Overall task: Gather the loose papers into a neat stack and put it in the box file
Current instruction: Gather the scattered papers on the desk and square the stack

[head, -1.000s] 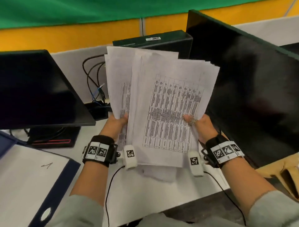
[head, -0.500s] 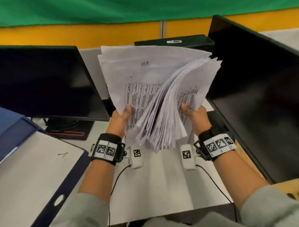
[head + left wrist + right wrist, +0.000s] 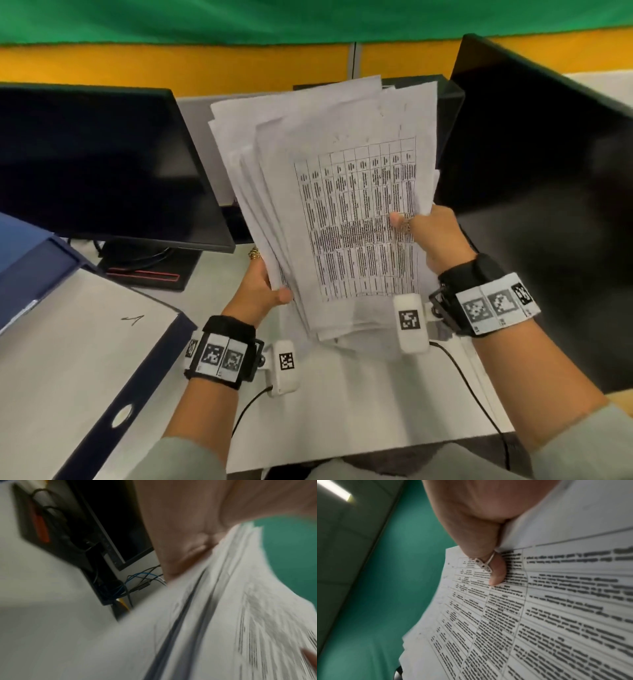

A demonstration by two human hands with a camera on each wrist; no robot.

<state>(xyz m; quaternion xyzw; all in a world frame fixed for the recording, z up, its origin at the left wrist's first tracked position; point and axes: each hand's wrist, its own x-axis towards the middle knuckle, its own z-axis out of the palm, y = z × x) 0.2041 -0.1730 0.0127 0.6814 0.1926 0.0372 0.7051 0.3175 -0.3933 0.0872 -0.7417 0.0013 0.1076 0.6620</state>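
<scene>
A thick, uneven stack of printed papers stands upright above the white desk, its top sheet showing a table of text. My left hand grips the stack's lower left edge, thumb in front. My right hand grips the right edge, its ringed thumb pressed on the printed table. Sheet edges fan out at the left and bottom. In the left wrist view the papers are blurred. The open blue box file lies at the left, with a white sheet in it.
A dark monitor stands left of the papers on a black base. A second large black screen fills the right side. Cables lie behind the left monitor. Bare desk surface shows below the stack.
The fanned, splayed sheets have come together into one flatter stack. My left hand has slid down to the lower left edge, and the stack now leans to the right.
</scene>
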